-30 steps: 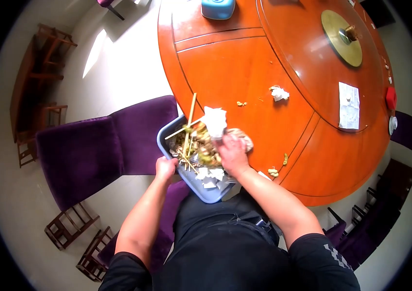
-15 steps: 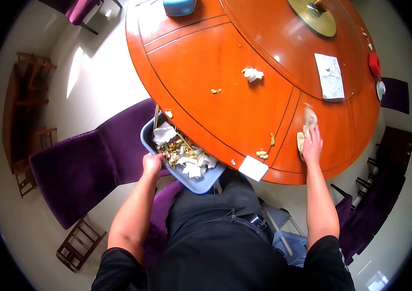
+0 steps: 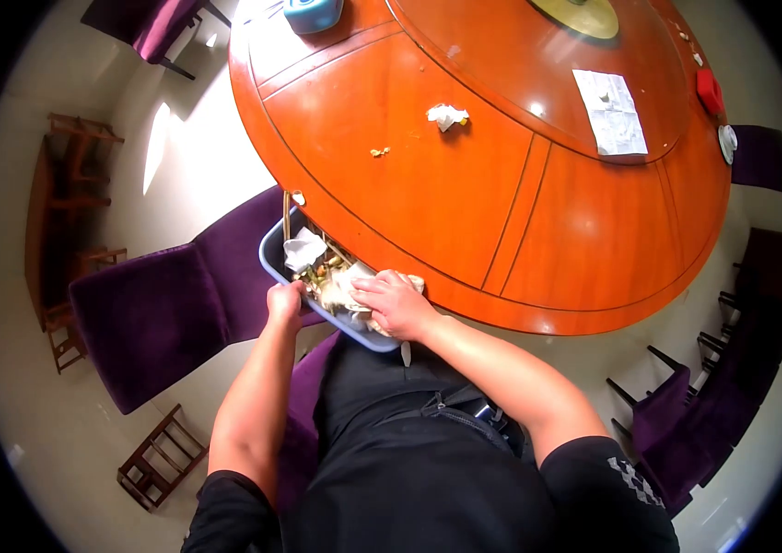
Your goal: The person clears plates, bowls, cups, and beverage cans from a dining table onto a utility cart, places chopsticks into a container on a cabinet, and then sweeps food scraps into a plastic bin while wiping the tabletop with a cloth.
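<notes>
Against the table's near edge, my left hand (image 3: 285, 304) is closed on the rim of a blue-grey plastic bin (image 3: 270, 251). Inside it lie crumpled white tissue (image 3: 303, 250), food scraps and what look like peanut shells. My right hand (image 3: 396, 304) is over the bin's right side at the edge of the tabletop. Its fingers are bent over a beige cloth (image 3: 417, 282), which shows only in part under and beside them. A small white piece (image 3: 407, 354) hangs just below the bin's lower right corner.
The round wooden table (image 3: 465, 221) holds a crumpled tissue (image 3: 447, 116), yellowish scraps (image 3: 380, 152), a printed sheet (image 3: 610, 112), a blue container (image 3: 313, 13) and a red item (image 3: 709, 91). A purple chair (image 3: 151, 318) stands at the left; more chairs (image 3: 663, 415) are at the right.
My right hand has swept left with the cloth from the table's right part to the bin. The peanut shells and white paper square have left the near edge. My left hand still grips the bin.
</notes>
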Action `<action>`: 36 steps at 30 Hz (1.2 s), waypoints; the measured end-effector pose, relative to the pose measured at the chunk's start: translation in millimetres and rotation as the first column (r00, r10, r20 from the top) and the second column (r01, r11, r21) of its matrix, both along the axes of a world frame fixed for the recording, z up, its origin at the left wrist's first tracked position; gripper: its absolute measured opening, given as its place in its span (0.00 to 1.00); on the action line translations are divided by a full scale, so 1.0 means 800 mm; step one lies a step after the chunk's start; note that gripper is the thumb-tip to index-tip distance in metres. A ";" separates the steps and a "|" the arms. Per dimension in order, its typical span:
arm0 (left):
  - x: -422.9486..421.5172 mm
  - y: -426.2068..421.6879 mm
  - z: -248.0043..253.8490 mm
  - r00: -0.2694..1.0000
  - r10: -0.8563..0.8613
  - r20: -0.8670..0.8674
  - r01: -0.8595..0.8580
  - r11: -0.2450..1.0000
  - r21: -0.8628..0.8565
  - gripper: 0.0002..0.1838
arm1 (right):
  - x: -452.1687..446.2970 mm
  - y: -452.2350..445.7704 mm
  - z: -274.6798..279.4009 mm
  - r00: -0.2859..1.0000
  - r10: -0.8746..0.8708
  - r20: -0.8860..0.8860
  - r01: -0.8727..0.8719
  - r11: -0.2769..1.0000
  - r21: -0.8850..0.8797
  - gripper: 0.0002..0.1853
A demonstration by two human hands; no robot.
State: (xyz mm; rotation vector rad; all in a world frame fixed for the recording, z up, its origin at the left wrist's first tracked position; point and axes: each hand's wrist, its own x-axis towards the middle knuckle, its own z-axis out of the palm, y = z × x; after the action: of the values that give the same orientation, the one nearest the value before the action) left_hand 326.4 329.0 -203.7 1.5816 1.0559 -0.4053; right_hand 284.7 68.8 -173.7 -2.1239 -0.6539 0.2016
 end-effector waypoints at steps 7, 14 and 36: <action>0.038 0.003 -0.010 0.997 0.066 0.051 -0.069 0.996 0.055 0.02 | 0.023 -0.155 0.028 0.879 -0.477 -0.006 0.448 0.821 0.353 0.16; 0.083 0.040 -0.018 0.996 -0.036 0.081 0.022 0.984 0.175 0.03 | -0.103 -0.316 -0.081 0.213 -0.937 0.277 0.887 0.066 -0.458 0.27; 0.088 0.037 0.035 0.811 -0.568 -0.141 0.582 0.808 0.088 0.02 | -0.004 0.035 -0.001 0.736 -0.613 0.287 0.676 0.687 -0.266 0.16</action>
State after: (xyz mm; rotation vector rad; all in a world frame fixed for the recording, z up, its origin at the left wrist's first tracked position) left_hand 396.9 358.3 -176.0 2.0097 0.6621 -0.8588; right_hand 281.1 96.9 -174.7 -2.6099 0.1002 -0.2950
